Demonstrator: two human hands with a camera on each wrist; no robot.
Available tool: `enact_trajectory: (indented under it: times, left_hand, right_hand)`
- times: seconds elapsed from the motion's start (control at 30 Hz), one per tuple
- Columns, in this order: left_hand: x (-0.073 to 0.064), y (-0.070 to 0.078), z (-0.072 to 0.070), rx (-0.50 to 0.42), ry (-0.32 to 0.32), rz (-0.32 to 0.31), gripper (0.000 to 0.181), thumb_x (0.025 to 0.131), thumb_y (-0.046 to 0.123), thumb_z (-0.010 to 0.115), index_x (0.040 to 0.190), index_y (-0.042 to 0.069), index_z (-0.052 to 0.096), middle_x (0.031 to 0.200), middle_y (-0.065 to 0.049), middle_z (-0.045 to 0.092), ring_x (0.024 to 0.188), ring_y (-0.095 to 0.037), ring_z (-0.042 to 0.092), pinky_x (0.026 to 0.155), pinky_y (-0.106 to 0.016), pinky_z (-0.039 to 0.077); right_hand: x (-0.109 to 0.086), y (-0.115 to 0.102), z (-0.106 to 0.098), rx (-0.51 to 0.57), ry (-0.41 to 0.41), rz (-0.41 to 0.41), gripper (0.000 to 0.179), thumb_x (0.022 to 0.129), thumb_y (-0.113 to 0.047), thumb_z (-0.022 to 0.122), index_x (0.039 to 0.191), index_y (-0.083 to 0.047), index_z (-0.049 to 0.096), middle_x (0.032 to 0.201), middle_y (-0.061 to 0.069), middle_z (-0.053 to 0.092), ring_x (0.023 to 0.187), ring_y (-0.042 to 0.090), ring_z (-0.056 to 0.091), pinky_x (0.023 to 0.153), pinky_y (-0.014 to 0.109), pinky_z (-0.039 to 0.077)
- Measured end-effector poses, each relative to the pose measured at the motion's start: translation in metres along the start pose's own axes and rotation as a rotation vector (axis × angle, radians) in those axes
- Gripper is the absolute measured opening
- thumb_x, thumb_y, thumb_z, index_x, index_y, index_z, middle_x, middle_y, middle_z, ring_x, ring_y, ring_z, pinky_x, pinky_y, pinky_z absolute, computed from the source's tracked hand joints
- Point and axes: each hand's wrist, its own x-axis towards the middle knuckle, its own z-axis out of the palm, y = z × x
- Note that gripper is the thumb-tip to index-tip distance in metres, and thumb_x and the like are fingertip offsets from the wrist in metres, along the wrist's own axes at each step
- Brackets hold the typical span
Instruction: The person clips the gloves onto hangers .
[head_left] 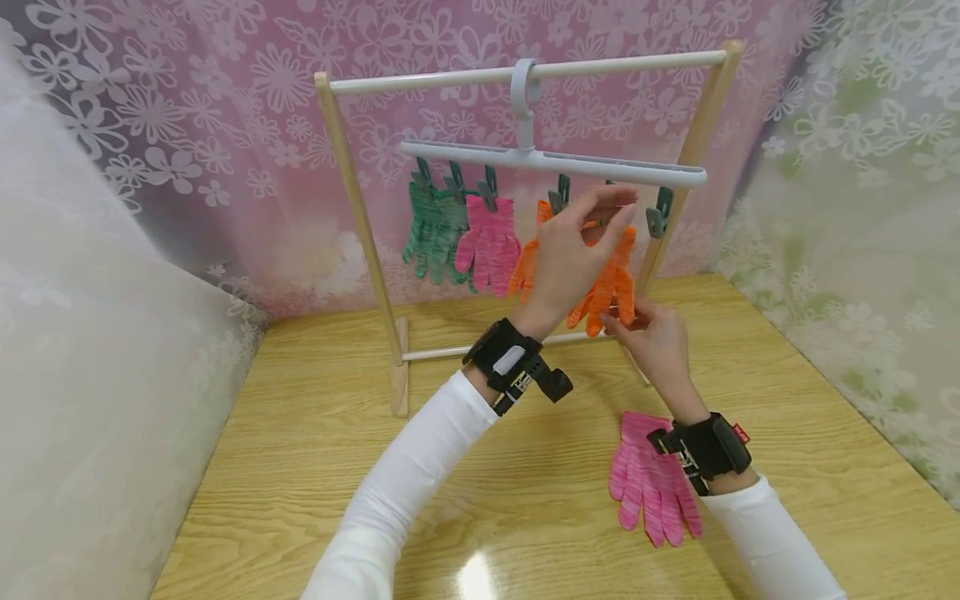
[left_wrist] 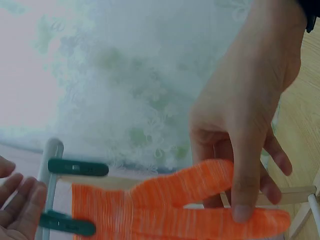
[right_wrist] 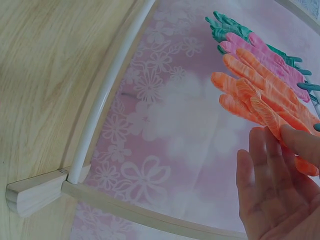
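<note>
An orange knit glove (head_left: 617, 287) hangs at the right part of a pale hanger (head_left: 615, 167). My right hand (head_left: 660, 346) pinches one of its fingers between thumb and fingertips. Up by the glove's cuff, my left hand (head_left: 573, 254) has its fingers loosely bent, with nothing between them. In the left wrist view, its fingertips (left_wrist: 35, 200) are beside a green clip (left_wrist: 70, 225) that bites the cuff, seemingly apart from it. Another green clip (head_left: 660, 212) dangles bare at the hanger's right end. Behind the left hand, a second orange glove (head_left: 525, 267) is partly hidden.
A pink glove (head_left: 491, 246) and green gloves (head_left: 427, 225) hang from clips further left. The hanger hooks onto the white rail (head_left: 442, 79) of a wooden rack (head_left: 352, 183). Another pink glove (head_left: 648, 483) lies on the wooden table (head_left: 315, 483), beneath my right wrist.
</note>
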Motion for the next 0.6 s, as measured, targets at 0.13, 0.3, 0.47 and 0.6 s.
enact_trajectory:
  times: [0.13,0.3,0.47,0.6]
  left_hand:
    - [0.001,0.004,0.010,0.160,-0.124,-0.095,0.038,0.104,0.022,0.062,0.137,0.005,0.057,0.136,-0.007,0.064,0.122,-0.008,0.061,0.098,-0.010,0.046]
    - [0.001,0.001,0.017,0.231,-0.178,-0.132,0.034,0.104,0.027,0.059,0.134,0.008,0.058,0.133,-0.003,0.064,0.125,-0.006,0.059,0.101,-0.009,0.041]
    - [0.001,-0.005,0.018,0.174,-0.136,-0.118,0.021,0.104,0.018,0.060,0.120,0.005,0.063,0.119,-0.006,0.069,0.114,-0.010,0.065,0.093,-0.010,0.046]
    - [0.002,-0.009,0.018,0.154,-0.124,-0.117,0.018,0.104,0.015,0.058,0.118,0.004,0.061,0.117,-0.008,0.069,0.108,-0.013,0.066,0.087,-0.011,0.046]
  right_hand:
    - [-0.003,0.001,0.002,0.003,-0.007,0.001,0.023,0.091,-0.016,0.079,0.106,0.001,0.076,0.088,0.019,0.075,0.078,0.037,0.073,0.059,0.006,0.044]
    - [-0.007,0.005,0.005,0.016,-0.016,-0.024,0.019,0.089,-0.012,0.080,0.101,0.002,0.075,0.083,0.019,0.075,0.076,0.038,0.073,0.061,0.004,0.043]
    - [-0.013,0.013,0.008,0.038,-0.043,-0.076,0.017,0.088,-0.006,0.080,0.102,0.001,0.076,0.085,0.017,0.076,0.070,0.035,0.074,0.064,0.003,0.047]
    - [-0.022,0.019,0.004,-0.008,-0.131,-0.077,0.023,0.091,-0.006,0.076,0.113,0.001,0.076,0.092,0.017,0.077,0.074,0.033,0.075,0.067,0.023,0.059]
